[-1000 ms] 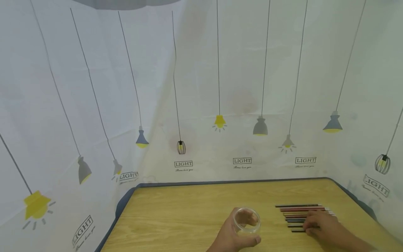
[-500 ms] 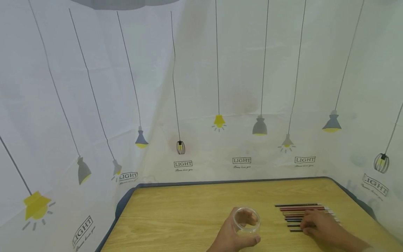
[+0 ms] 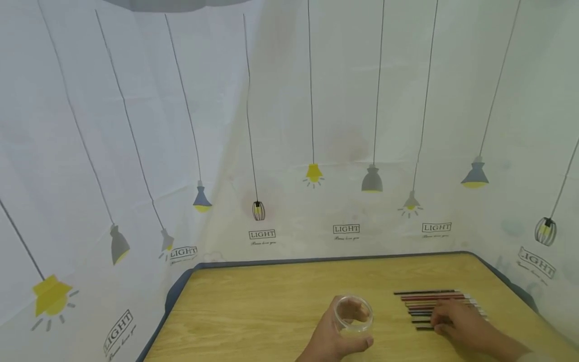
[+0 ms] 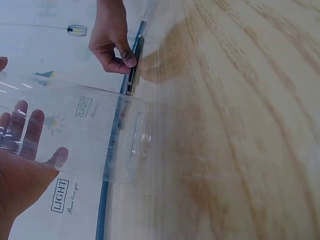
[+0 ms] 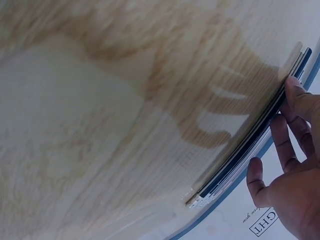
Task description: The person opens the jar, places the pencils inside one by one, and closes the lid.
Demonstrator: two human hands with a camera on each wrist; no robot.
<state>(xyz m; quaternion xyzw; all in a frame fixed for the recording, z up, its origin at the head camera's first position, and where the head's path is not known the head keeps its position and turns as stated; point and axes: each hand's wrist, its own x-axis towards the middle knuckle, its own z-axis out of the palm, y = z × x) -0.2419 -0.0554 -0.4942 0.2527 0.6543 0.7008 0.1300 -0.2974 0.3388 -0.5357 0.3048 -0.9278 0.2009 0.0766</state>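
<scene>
My left hand [image 3: 332, 336] holds a clear cylindrical cup [image 3: 356, 328] upright, its open rim facing up. In the left wrist view the fingers show through the cup's transparent wall [image 4: 90, 132]. Right of the cup, several thin pencils [image 3: 413, 303] lie side by side in a row, in dark, red and tan colours with pale right ends. My right hand [image 3: 463, 323] is over the row and pinches the nearest dark pencil [image 3: 423, 329] between thumb and index finger. Its other fingers spread loosely in the right wrist view [image 5: 295, 187]. The hand covers part of the row.
The wood-grain table [image 3: 244, 306] has a dark blue edge. A pale curtain [image 3: 280, 125] printed with hanging lamps and the word LIGHT stands around the back and sides.
My right hand has shifted slightly left, and the nearest pencil has slid a little left with it. The left hand and cup stay in nearly the same place.
</scene>
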